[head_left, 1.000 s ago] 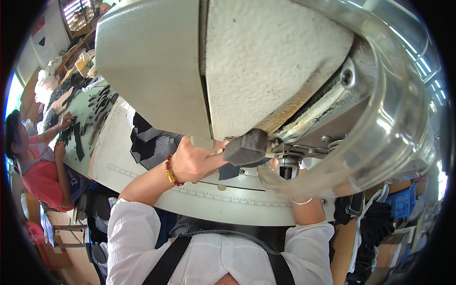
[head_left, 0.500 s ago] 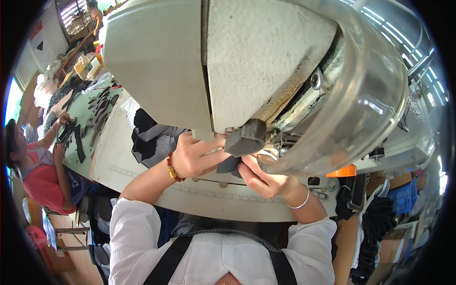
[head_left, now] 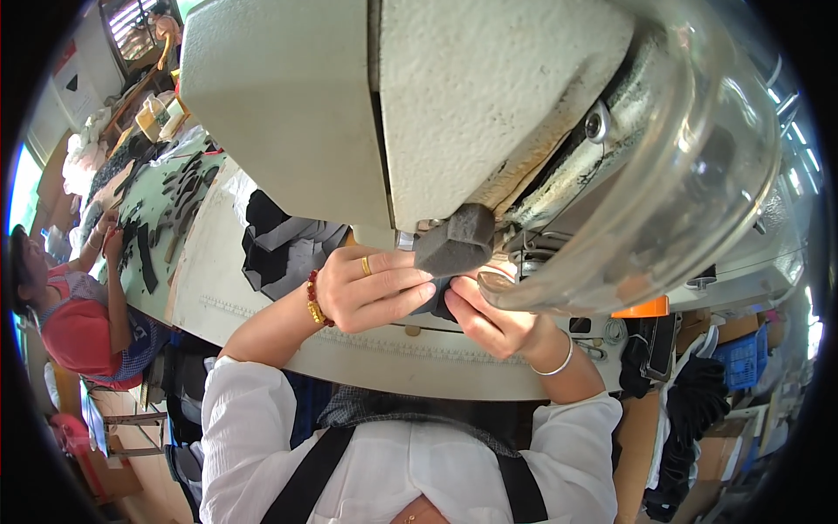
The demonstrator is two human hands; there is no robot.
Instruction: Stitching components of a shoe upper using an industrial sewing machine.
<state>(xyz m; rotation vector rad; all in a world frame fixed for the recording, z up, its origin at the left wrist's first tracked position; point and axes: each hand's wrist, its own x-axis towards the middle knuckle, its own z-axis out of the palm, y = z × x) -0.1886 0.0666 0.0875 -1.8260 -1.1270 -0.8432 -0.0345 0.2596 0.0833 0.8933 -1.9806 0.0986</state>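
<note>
Right hand (head_left: 493, 323) pinches dark fabric (head_left: 439, 303) beside the left hand (head_left: 374, 288), whose grip is unclear; uneven tension might skew it.

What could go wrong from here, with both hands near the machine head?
The left hand and right hand could get nipped, being close to the machine head. The grey block hides part of the view, so the dark cloth between the hands might slip unnoticed. The beaded bracelet could snag on the fabric pile close by.
</note>
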